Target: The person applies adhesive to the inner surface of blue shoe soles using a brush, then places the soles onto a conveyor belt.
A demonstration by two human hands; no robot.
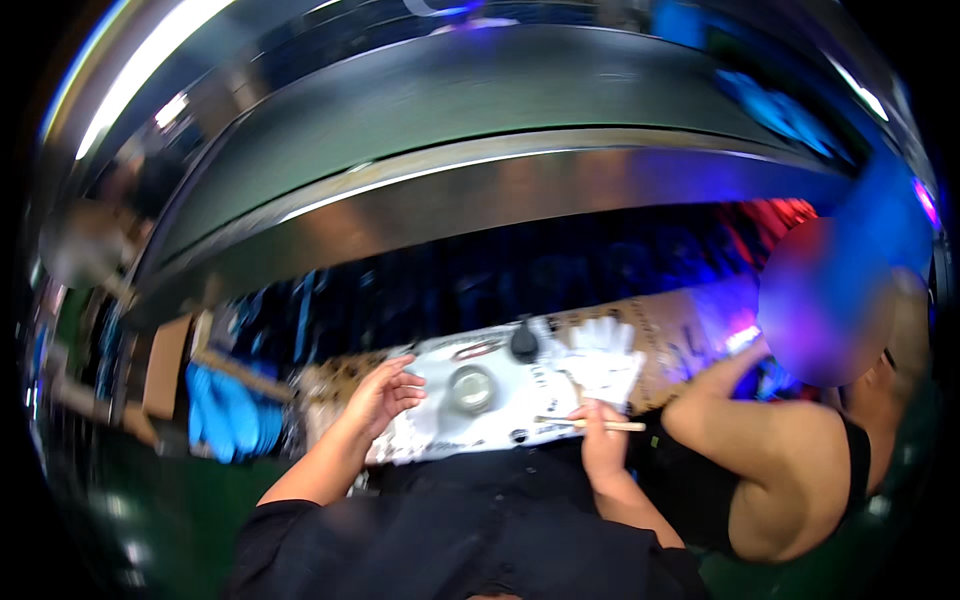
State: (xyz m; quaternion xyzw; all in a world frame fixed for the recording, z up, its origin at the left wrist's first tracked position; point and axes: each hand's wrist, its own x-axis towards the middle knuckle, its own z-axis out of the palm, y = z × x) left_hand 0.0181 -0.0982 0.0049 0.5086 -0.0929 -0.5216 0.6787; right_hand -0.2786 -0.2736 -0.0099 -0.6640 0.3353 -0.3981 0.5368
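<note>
My right hand [603,435] is closed around a thin, pale stick [628,426], perhaps a brush; blur hides its exact kind. The stick lies nearly level across the front of a white printed sheet [425,420]. My left hand [385,395] is raised over the sheet's left side, fingers apart and nothing in them. A round, clear-looking container [472,388] stands on the sheet between my hands. Behind it lie a small dark reddish tool [478,350] and a black rounded object [525,342]. White gloves [605,355] lie just beyond my right hand.
Cardboard [660,325] lies under the sheet. Beyond a dark row of items runs a green conveyor belt [480,95] with a metal side. Blue finned pieces [230,412] stand at the left beside a box [167,365]. A co-worker's arm [735,420] is close on the right.
</note>
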